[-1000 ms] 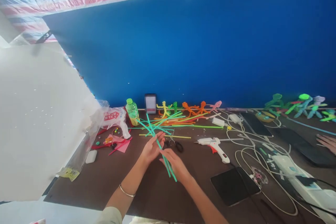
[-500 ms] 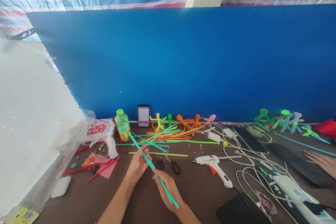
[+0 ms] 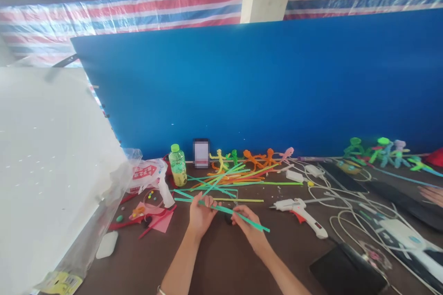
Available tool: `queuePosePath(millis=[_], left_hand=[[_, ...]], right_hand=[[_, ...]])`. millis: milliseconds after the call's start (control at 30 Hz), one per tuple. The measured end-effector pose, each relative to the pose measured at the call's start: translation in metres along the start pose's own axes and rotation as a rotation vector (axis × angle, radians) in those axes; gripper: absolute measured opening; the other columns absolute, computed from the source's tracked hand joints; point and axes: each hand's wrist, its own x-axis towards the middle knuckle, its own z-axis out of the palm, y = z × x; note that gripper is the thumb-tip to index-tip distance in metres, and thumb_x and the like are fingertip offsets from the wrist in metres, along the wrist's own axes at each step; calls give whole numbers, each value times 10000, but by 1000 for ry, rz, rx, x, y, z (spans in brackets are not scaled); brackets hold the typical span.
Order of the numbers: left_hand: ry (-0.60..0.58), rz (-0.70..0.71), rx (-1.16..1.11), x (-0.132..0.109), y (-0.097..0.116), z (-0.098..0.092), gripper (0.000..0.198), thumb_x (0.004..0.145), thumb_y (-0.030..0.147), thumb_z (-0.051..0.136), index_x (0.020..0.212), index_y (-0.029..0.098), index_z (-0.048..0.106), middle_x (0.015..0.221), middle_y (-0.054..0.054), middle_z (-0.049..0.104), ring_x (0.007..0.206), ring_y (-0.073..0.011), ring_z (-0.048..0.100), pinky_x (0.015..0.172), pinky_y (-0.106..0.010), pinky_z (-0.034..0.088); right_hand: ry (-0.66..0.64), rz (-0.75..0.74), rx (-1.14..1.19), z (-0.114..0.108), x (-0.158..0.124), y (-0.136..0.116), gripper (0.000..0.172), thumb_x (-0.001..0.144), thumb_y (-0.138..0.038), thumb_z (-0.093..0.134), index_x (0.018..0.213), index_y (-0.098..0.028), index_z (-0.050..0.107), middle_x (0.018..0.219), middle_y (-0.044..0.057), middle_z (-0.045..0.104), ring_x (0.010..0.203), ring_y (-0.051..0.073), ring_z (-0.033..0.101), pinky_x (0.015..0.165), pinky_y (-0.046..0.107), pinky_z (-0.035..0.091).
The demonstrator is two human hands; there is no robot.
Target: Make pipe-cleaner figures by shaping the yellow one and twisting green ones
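A teal pipe cleaner [image 3: 224, 209] is held across the centre of the frame, pinched by the left hand [image 3: 202, 215] and the right hand [image 3: 249, 227], with the fingers of both closed on it. Black scissors [image 3: 228, 219] are mostly hidden beneath the hands on the tabletop [image 3: 224, 260]. A loose heap of coloured pipe cleaners [image 3: 221, 180] lies just above, with pipe-cleaner figures [image 3: 252, 159] beyond it, and a hot glue gun [image 3: 300, 212] lies to the right. A single strand appears to be in hand for shaping; a bend at the grip seems called for.
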Motion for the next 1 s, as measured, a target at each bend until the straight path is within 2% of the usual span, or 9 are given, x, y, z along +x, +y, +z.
queuePosePath(millis=[100,200,333,433,533,600,767,900,1000], left_hand=[[-48,20,56,-4,3,-1,372,764,346,456,447,152,448,585,-27,418,660,-164,497,795,-379,399],[-25,75,52,-8,10,-3,365,764,414,436,514,155,494,635,-39,443,748,-194,516,806,-386,393],[-26,197,-59,-7,22,-8,481,750,614,360,548,182,433,595,2,351,600,-135,428,774,-368,400],[-58,214,-89,-3,27,-9,568,677,746,286,559,197,368,572,14,291,526,-126,334,673,-343,397],[-62,204,-82,1,29,-7,615,616,807,248,584,200,338,589,6,296,547,-139,336,627,-335,379],[-45,195,-75,1,30,-7,597,624,791,276,594,196,327,602,6,298,561,-139,345,620,-328,371],[-56,172,-186,-1,33,-12,431,694,591,421,607,181,322,611,18,278,565,-127,331,581,-298,334],[-76,163,-227,-4,35,-16,410,667,556,455,613,181,299,606,29,242,555,-123,304,548,-290,315],[-108,160,-243,-8,35,-19,338,666,453,482,627,179,289,616,29,244,561,-118,305,549,-283,316]], right_hand=[[46,7,104,1,2,3,309,644,-441,662,758,-171,566,611,5,596,566,146,564,590,289,455],[70,45,210,2,4,5,291,643,-416,673,720,-163,553,610,0,584,545,124,547,585,281,455],[73,69,292,2,6,7,280,634,-381,688,743,-164,549,613,-7,578,535,113,540,587,278,455],[63,58,319,1,7,10,288,632,-375,690,764,-159,553,621,-6,578,540,111,541,590,280,456],[51,52,339,-2,6,13,279,647,-377,678,772,-160,554,623,-11,573,541,106,540,592,279,455],[31,56,336,-4,6,15,263,662,-377,667,765,-161,560,622,-15,570,549,104,538,593,273,453],[-21,78,343,-9,8,22,230,674,-362,664,752,-164,576,619,-13,579,547,99,532,568,245,435],[-44,88,465,-10,7,23,215,687,-373,646,730,-170,586,594,-12,573,512,102,524,556,252,429],[-34,101,610,-10,5,21,271,698,-443,601,722,-174,586,581,0,580,493,118,528,540,269,431]])
